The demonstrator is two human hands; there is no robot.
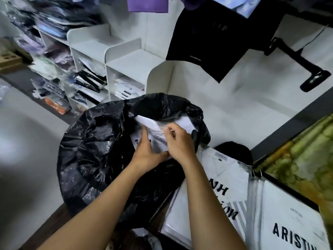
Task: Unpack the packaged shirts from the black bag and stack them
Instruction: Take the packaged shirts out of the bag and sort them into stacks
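Observation:
A big crinkled black bag [93, 150] stands open in front of me. In its mouth lies a white packaged shirt [153, 127] in clear plastic. My left hand [146, 152] lies on the package with its index finger stretched along it and its thumb under the near edge. My right hand [177, 141] pinches the plastic at the package's top with curled fingers. To the right, a packaged white shirt [221, 179] with black lettering lies on a stack, and beside it another package marked ARISTINO [292, 219].
White shelf cubbies [126, 69] with packaged shirts stand behind the bag, with more packages piled at the far left. A black T-shirt [216, 42] hangs from a black wall arm [299, 64]. A green-gold patterned surface [306, 159] sits at the right.

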